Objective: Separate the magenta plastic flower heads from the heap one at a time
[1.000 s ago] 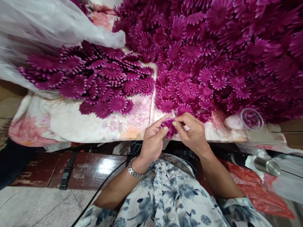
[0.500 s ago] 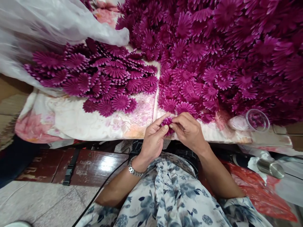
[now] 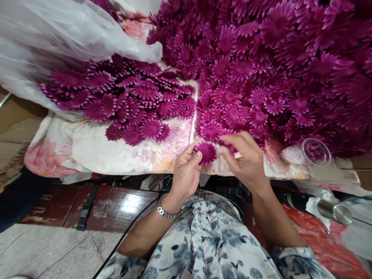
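Right hand (image 3: 245,161) shifted rightward; cup (image 3: 303,152) beyond.

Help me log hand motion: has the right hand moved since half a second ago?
Yes: judged against the clear plastic cup, the right hand has moved rightward, towards it, away from the left hand.

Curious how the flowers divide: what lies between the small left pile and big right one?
The head view shows patterned cloth with a pale line between the small pile and the big pile.
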Action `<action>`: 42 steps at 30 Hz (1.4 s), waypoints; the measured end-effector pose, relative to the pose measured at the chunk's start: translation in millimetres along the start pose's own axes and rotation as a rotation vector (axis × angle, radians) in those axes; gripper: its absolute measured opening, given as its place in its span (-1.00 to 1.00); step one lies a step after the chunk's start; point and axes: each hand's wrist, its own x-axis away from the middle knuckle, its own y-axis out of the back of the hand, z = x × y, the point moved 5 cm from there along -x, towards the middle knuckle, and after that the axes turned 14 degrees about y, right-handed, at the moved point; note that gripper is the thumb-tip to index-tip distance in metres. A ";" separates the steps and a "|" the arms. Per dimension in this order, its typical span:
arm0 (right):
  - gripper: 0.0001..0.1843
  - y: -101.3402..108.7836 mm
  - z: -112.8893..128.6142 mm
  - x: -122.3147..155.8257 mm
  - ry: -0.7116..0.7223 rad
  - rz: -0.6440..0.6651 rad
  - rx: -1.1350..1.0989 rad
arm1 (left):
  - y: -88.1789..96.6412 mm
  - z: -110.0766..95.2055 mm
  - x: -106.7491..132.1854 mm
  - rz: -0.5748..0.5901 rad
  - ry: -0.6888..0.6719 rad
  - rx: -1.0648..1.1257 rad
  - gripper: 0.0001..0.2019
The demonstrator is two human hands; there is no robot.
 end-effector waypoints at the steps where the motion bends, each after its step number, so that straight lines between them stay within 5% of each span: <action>1: -0.81 -6.4 5.3 3.4 0.010 0.052 -0.081 | -1.5 1.6 -0.2 0.013 0.022 0.003 -0.60; 7: -0.96 -24.0 10.7 13.4 0.015 0.085 -0.244 | -5.5 8.3 2.2 0.071 0.056 -0.040 -0.63; 18: -0.87 -4.2 2.7 -1.1 -0.018 -0.051 -0.173 | -1.3 4.4 0.9 0.042 -0.026 0.030 -0.65; 25: -0.79 23.4 -23.0 -3.9 -0.032 -0.157 0.360 | 1.9 0.3 4.3 -0.016 -0.020 0.023 -0.67; 27: -0.72 17.3 -12.2 -3.4 0.010 -0.111 0.247 | 1.4 0.7 4.8 -0.023 -0.014 0.015 -0.68; 30: -0.92 -6.3 10.0 1.6 0.066 0.036 -0.097 | -1.2 2.6 5.5 -0.002 0.006 0.009 -0.68; 32: -0.88 -21.2 19.0 6.9 0.060 0.110 -0.222 | -2.0 4.2 5.8 0.012 0.020 -0.007 -0.67; 42: -0.89 -23.7 9.8 15.7 -0.133 0.064 -0.454 | 1.8 0.5 7.1 0.028 -0.005 0.007 -0.70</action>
